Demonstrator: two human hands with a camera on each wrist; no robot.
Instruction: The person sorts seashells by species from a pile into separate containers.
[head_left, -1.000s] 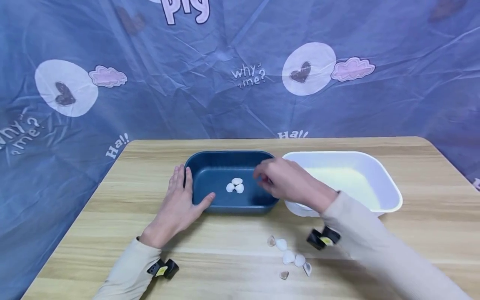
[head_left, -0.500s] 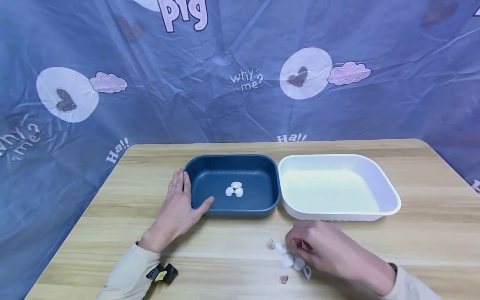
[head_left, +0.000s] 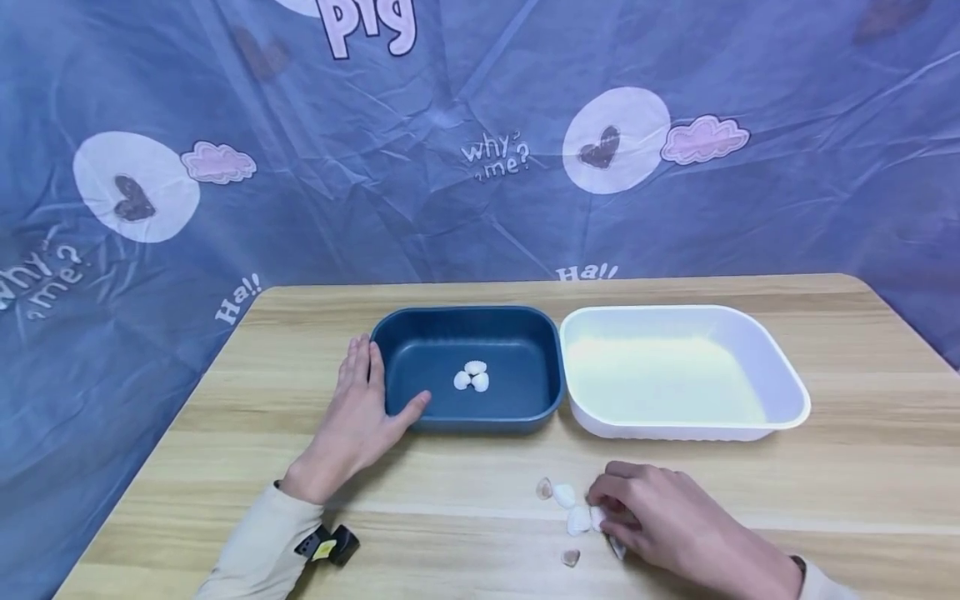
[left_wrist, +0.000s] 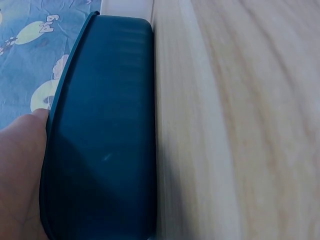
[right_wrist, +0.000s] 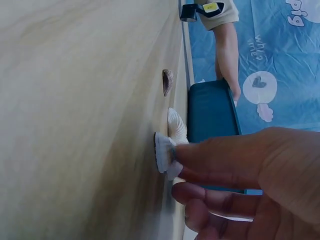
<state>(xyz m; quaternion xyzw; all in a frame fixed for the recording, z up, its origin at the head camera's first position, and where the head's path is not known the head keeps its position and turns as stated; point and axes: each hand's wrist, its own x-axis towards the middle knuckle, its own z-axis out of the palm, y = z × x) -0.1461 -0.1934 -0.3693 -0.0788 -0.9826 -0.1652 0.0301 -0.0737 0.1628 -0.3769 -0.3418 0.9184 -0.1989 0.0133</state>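
Note:
Three white seashells (head_left: 481, 382) lie together inside a dark blue tray (head_left: 517, 421). My left hand (head_left: 358, 425) rests against the tray's left end, fingers straight along the outside and thumb over the front rim. My right hand (head_left: 671, 518) is low over the table, thumb and fingertips pinching a white seashell (right_wrist: 164, 152) at the edge of a small group. Beside those fingertips lie more white shells (head_left: 578, 521) and a brownish shell (head_left: 543, 488). Another brownish shell (head_left: 571, 557) lies nearer the front. My right fingers partly hide one shell in the head view.
A white tray (head_left: 678, 432) stands right beside the blue one, on its right. Both are on a light wooden table (head_left: 247, 467). Behind the table hangs a blue printed cloth (head_left: 420, 183).
My right hand has come from over the blue tray's right end down to the loose shells, its fingers now at a white seashell. My left hand stays at the blue tray.

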